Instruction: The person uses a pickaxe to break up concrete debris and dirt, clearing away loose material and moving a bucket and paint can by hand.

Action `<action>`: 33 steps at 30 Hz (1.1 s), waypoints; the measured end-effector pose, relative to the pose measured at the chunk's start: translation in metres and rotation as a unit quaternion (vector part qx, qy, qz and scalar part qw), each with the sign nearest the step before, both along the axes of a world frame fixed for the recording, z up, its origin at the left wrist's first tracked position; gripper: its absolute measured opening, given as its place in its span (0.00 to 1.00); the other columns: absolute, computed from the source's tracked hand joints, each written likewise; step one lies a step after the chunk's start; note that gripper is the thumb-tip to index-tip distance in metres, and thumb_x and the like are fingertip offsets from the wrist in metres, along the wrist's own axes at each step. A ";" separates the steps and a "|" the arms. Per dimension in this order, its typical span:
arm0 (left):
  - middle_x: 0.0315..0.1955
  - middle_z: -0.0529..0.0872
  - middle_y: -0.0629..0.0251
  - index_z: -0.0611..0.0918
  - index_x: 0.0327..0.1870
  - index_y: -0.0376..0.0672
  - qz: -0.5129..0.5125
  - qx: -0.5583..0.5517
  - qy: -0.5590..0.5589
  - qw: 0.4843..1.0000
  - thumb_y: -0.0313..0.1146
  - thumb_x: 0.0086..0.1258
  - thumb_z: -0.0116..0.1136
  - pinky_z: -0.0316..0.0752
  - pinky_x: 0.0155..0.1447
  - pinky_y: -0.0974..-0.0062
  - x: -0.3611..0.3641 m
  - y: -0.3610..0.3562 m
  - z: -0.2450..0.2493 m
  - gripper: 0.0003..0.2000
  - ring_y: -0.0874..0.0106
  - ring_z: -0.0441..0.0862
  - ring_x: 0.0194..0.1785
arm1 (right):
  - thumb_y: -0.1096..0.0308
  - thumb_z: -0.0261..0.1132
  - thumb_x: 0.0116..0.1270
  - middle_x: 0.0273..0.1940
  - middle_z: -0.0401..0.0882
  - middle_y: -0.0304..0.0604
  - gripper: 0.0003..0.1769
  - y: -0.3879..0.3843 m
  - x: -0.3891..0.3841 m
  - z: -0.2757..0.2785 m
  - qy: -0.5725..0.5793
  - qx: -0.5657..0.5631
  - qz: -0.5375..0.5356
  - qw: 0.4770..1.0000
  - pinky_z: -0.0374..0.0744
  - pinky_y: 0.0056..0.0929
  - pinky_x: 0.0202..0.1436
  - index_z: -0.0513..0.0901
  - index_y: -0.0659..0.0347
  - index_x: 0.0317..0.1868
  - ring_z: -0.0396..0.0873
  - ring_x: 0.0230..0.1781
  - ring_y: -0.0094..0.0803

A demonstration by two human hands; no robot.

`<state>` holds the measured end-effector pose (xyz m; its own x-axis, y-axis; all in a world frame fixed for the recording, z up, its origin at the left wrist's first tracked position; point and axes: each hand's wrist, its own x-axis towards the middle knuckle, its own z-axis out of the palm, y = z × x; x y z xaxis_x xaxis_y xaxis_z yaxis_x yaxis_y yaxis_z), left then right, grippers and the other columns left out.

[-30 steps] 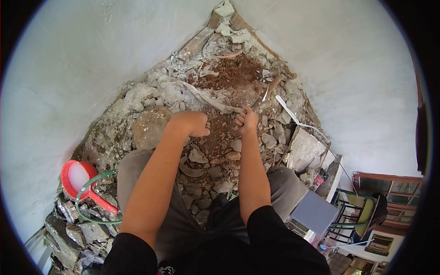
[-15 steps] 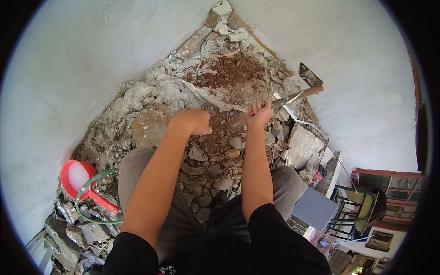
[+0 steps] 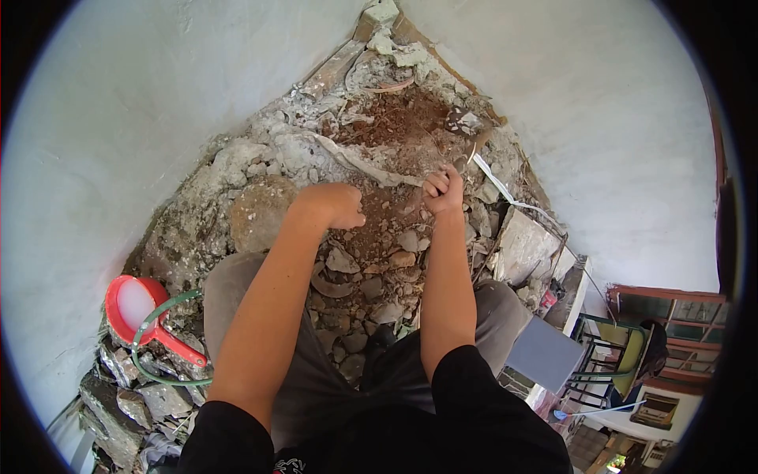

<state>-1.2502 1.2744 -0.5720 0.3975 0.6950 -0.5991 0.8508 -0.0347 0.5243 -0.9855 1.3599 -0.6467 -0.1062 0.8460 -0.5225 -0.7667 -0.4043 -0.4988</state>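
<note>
My right hand (image 3: 444,189) is wrapped round the wooden handle of a small hoe (image 3: 464,122). Its metal blade points away from me, over the rubble and reddish soil (image 3: 410,114) near the corner. Most of the handle is hidden by my fingers or foreshortened. To the left, my left hand (image 3: 335,207) is curled closed above the dirt, beside a big brownish stone (image 3: 262,212). What lies inside its fingers, if anything, is hidden. Loose stones (image 3: 387,313) lie between my knees, below both hands.
Two pale walls meet in the corner ahead. A red long-handled dipper (image 3: 125,320) with whitish contents and a green hose (image 3: 146,370) lie at left. White strips (image 3: 493,180) and a broken slab (image 3: 523,245) are at right, with a grey board (image 3: 545,354) and chairs (image 3: 612,355) beyond.
The hoe's blade has swung down and left, from beside the right wall onto the rubble near the corner. My right hand has turned with it. My left hand has barely moved.
</note>
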 end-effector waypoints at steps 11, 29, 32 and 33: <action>0.47 0.84 0.53 0.82 0.49 0.39 -0.011 0.006 -0.013 1.000 0.44 0.63 0.57 0.77 0.54 0.59 0.002 0.009 -0.014 0.20 0.57 0.82 0.50 | 0.70 0.54 0.68 0.15 0.52 0.29 0.13 0.006 -0.026 0.034 -0.176 0.218 -0.241 0.929 0.52 0.24 0.15 0.59 0.52 0.28 0.52 0.11 0.21; 0.41 0.85 0.56 0.82 0.48 0.42 -0.052 -0.017 0.003 0.998 0.47 0.63 0.57 0.75 0.49 0.62 0.027 0.023 -0.028 0.20 0.61 0.82 0.45 | 0.68 0.55 0.69 0.17 0.49 0.27 0.09 -0.002 0.008 -0.013 -0.102 -0.087 0.014 0.991 0.46 0.21 0.14 0.61 0.55 0.36 0.48 0.11 0.18; 0.43 0.85 0.56 0.82 0.49 0.42 -0.052 0.008 -0.001 0.999 0.48 0.64 0.56 0.75 0.50 0.62 0.030 0.024 -0.026 0.20 0.61 0.82 0.47 | 0.69 0.55 0.70 0.16 0.49 0.27 0.09 -0.011 0.003 0.001 -0.127 -0.068 -0.009 0.990 0.47 0.21 0.13 0.62 0.55 0.36 0.49 0.11 0.18; 0.44 0.85 0.56 0.82 0.50 0.43 -0.051 0.003 0.000 0.999 0.47 0.64 0.56 0.75 0.50 0.62 0.031 0.024 -0.025 0.20 0.60 0.82 0.48 | 0.69 0.55 0.70 0.15 0.50 0.26 0.08 -0.017 0.000 0.005 -0.143 -0.062 -0.015 0.988 0.47 0.21 0.13 0.62 0.56 0.35 0.49 0.10 0.18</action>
<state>-1.2188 1.2989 -0.5967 0.4663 0.6539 -0.5958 0.8429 -0.1241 0.5235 -0.9851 1.3431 -0.6416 0.0847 0.7742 -0.6273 -0.6140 -0.4553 -0.6448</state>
